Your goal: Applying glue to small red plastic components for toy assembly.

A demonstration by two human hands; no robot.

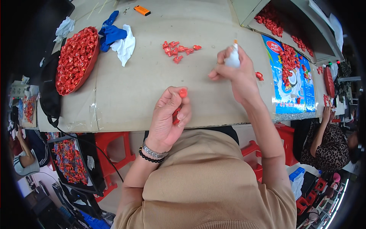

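My left hand point(167, 114) is closed near the table's front edge. Between its thumb and forefinger sits a small red plastic piece point(183, 92), and more red shows in the curled fingers. Raised over the table to the right, my right hand point(236, 70) grips a small white squeeze bottle point(232, 59) with an orange tip pointing away from me. Beyond my hands lies a loose group of small red figures point(177, 50). One more red figure point(259, 76) lies just right of my right wrist.
A red tray point(91, 63) heaped with red pieces stands at left, beside blue and white cloths point(124, 45). An orange box point(142, 10) lies at the back. At right, red pieces rest on a blue printed sheet point(280, 103) below a grey metal chute point(320, 42). Co-workers sit at both sides.
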